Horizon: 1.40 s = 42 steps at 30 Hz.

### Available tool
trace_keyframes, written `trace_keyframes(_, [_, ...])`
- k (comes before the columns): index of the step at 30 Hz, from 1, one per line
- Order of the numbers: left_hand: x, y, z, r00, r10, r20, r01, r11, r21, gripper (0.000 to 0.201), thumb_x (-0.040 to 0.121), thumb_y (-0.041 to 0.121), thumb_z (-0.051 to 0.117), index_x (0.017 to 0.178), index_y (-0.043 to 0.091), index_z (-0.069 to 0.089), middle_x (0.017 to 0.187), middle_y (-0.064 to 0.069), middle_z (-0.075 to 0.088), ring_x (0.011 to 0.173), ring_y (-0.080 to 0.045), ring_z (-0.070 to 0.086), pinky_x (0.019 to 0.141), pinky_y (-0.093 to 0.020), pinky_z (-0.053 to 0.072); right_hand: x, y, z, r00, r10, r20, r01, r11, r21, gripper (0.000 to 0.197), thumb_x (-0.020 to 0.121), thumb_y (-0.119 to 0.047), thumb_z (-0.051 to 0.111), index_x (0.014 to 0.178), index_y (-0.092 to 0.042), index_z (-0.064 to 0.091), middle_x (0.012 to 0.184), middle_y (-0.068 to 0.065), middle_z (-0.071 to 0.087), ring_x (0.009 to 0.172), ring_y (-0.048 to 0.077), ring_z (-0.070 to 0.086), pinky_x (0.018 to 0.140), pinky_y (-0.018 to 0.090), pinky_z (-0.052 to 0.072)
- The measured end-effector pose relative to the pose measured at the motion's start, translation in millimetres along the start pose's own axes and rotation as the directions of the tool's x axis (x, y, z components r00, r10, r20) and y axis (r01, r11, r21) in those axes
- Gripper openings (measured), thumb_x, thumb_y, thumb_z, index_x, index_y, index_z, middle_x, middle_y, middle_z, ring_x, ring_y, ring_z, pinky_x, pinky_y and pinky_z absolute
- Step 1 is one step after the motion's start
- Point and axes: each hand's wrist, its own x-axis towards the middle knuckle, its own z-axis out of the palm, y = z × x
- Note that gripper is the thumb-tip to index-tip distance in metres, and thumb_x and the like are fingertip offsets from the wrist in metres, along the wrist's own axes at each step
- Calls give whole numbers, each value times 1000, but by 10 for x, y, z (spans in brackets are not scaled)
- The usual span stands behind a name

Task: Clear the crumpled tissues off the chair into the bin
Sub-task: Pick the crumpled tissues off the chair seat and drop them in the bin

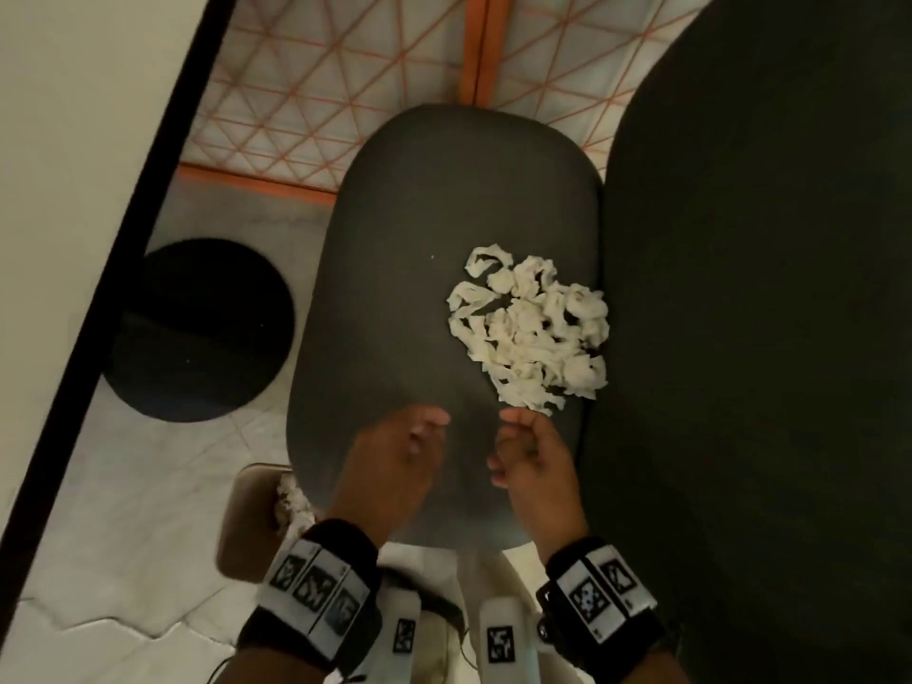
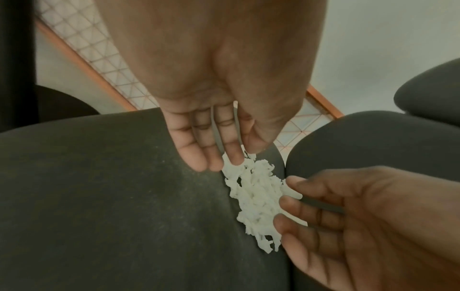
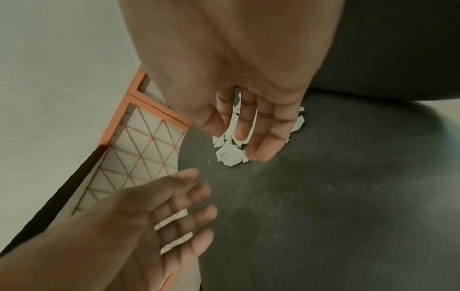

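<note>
Head view: both hands, left hand (image 1: 395, 456) and right hand (image 1: 530, 461), hover empty with fingers loosely spread near the white crumpled tissues (image 1: 530, 333) heaped on the dark grey padded chair seat (image 1: 419, 239), likely to scoop them.

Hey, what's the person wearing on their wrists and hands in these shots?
Both hands are bare: the left hand and right hand have no gloves or sleeves. Each wrist carries a black strap with white panels printed with black square fiducial markers. Below each wrist sits a white rounded camera housing bearing another marker. A thin dark cable trails by the left forearm.
</note>
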Motion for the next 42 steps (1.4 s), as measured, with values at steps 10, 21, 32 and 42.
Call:
trace_keyframes(10, [776, 542, 117, 981, -162, 111, 144, 977, 156, 24, 88, 24, 57, 79, 46, 58, 96, 10, 69, 90, -15, 67, 90, -40, 54, 88, -146, -202, 993, 109, -54, -110, 994, -14, 25, 92, -9, 54, 104, -31, 55, 96, 1, 64, 84, 20, 62, 85, 48, 55])
trace_keyframes(21, [1474, 657, 253, 967, -24, 254, -98, 883, 458, 40, 88, 18, 57, 128, 25, 55, 141, 0, 37, 101, -30, 62, 90, -43, 52, 651, -147, -185, 974, -95, -207, 0, 909, -416, 32, 88, -1, 60, 118, -14, 62, 134, 6, 50, 125, 17, 48, 96, 13, 31])
trace_keyframes(32, [1956, 383, 252, 896, 78, 437, -337, 761, 555, 22, 94, 16, 50, 101, 19, 71, 106, -7, 70, 96, -27, 65, 83, -35, 52, 1018, 132, -148, 987, 31, -157, -130, 727, -674, 31, 91, -14, 59, 122, -12, 61, 126, 13, 59, 117, 30, 56, 100, 38, 45])
trace_keyframes(42, [1737, 308, 11, 973, 158, 169, -195, 953, 230, 20, 86, 9, 49, 83, 9, 69, 97, -12, 59, 81, -23, 61, 81, -28, 47, 806, -264, -234, 906, 269, -327, -354, 905, -235, 29, 96, -23, 41, 71, -10, 52, 88, 11, 56, 87, 27, 52, 77, 30, 36])
